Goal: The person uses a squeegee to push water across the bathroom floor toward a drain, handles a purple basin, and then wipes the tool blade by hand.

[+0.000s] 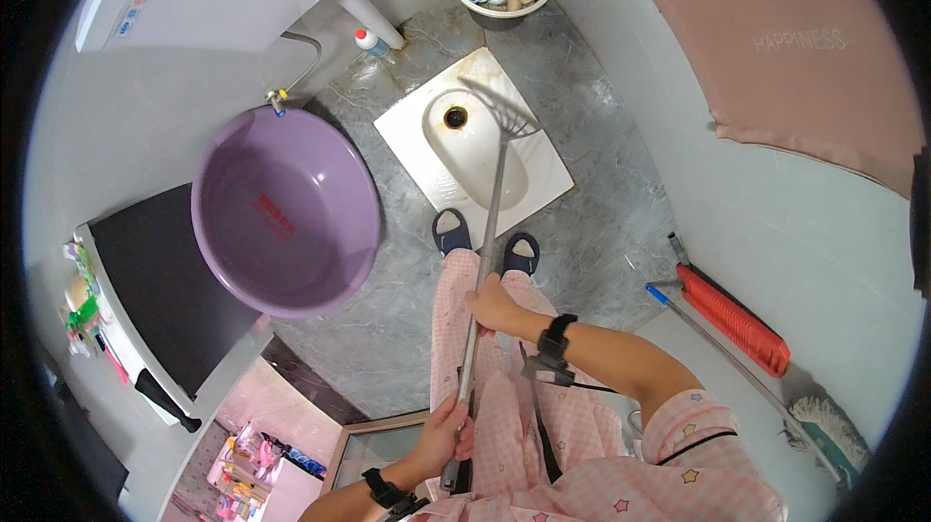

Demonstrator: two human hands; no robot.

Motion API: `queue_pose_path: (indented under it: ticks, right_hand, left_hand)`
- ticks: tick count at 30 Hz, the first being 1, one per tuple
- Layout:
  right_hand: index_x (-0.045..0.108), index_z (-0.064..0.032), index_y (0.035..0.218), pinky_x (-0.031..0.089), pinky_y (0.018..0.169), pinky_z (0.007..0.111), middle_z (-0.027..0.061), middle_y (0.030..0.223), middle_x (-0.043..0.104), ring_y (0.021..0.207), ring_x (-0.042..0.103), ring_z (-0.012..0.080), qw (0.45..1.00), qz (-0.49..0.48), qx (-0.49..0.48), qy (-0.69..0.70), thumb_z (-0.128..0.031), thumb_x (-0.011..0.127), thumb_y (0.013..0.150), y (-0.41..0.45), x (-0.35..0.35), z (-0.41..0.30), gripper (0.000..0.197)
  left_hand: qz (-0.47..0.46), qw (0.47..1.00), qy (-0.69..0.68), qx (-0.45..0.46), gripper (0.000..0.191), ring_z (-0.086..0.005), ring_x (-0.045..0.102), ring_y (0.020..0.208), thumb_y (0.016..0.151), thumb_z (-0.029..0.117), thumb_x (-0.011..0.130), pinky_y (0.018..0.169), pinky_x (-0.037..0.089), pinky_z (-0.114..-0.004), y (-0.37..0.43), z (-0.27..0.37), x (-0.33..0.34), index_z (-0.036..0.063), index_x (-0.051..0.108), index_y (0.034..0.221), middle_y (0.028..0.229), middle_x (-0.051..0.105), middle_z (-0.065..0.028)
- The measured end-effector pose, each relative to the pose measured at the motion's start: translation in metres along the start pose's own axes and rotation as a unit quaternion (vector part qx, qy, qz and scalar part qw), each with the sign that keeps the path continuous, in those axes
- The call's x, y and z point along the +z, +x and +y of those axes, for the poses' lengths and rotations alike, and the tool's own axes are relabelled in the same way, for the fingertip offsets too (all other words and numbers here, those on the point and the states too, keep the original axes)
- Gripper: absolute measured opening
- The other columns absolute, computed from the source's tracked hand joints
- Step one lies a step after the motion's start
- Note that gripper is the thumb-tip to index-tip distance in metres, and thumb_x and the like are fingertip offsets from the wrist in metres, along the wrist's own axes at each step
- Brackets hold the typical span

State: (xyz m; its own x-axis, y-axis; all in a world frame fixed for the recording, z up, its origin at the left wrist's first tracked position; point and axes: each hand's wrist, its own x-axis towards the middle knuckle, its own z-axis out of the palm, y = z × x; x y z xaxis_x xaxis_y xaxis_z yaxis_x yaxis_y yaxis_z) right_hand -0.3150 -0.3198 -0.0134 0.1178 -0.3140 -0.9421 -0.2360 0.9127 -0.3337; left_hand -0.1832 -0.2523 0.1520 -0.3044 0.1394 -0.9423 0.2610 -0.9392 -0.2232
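Both of my hands hold the grey pole of a long-handled floor wiper (494, 202). My left hand (445, 438) wraps the pole close to its lower end, near my body. Farther up the pole, my right hand (497, 306) grips it in front of my knees. The wiper's wide, ribbed head (513, 122) is over the right side of a white squat toilet pan (465, 151); I cannot tell whether it touches the ceramic. Brownish stains mark the pan's far corner and ring its drain hole. My dark slippers (452, 231) stand at the pan's near edge.
A large purple basin (291, 231) stands left, below a tap (276, 98). A red-capped bottle (371, 42) and a waste bin (502, 12) with rubbish are at the back. Along the right wall are a red dustpan (734, 322) and a mop (822, 435).
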Motion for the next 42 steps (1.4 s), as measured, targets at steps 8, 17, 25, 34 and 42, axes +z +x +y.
queue_pose_path:
  ticks: [8,17,25,34,42]
  right_hand:
    - [0.04,0.0126,0.086,0.046,0.038,0.04,0.0208,0.07,0.056,0.06,0.059,0.032,0.996,0.051,0.01,-0.071,-0.014,0.049,0.074,0.082,-0.106,-0.024,0.03]
    - [0.023,0.0192,0.105,0.043,0.031,0.035,0.0234,0.064,0.052,0.04,0.054,0.0256,0.997,-0.074,-0.004,0.031,-0.01,0.049,0.074,-0.014,-0.022,0.035,0.05]
    - [0.049,0.0132,0.078,0.043,0.032,0.032,0.0184,0.057,0.056,0.04,0.055,0.0235,0.993,0.077,-0.058,-0.063,-0.015,0.047,0.076,0.085,-0.115,-0.01,0.029]
    - [0.029,0.0147,0.103,0.048,0.054,0.037,0.0244,0.075,0.055,0.058,0.058,0.0341,0.994,-0.07,-0.009,-0.089,-0.02,0.052,0.072,0.017,-0.003,0.08,0.052]
    - [0.032,0.0143,0.103,0.047,0.042,0.033,0.0219,0.076,0.056,0.049,0.057,0.0276,0.993,0.01,-0.103,-0.055,-0.022,0.049,0.078,0.025,-0.053,0.033,0.047]
  left_hand:
    - [-0.084,0.992,0.014,0.091,0.029,-0.0083,0.03,0.042,0.088,0.03,0.038,0.038,0.027,-0.021,0.094,0.041,0.076,0.0169,0.038,0.114,0.055,0.033,0.002]
    - [0.021,1.0,0.007,-0.006,0.021,-0.0088,0.031,0.04,0.089,0.025,0.037,0.037,0.028,-0.021,-0.002,-0.047,0.028,0.0137,0.04,0.106,0.054,0.035,0.0021]
    - [-0.044,0.992,0.013,0.115,0.025,-0.0068,0.034,0.043,0.088,0.033,0.037,0.039,0.029,-0.02,0.098,0.014,0.089,0.0165,0.041,0.107,0.058,0.037,0.0031]
    - [-0.031,0.994,-0.106,-0.016,0.039,-0.0073,0.023,0.039,0.088,0.038,0.036,0.034,0.022,-0.021,0.023,-0.074,0.022,0.0245,0.03,0.124,0.052,0.027,0.003]
    - [-0.044,0.995,0.035,0.08,0.03,-0.0083,0.027,0.039,0.09,0.033,0.033,0.036,0.025,-0.022,0.052,-0.051,0.033,0.0196,0.035,0.117,0.053,0.031,0.0017]
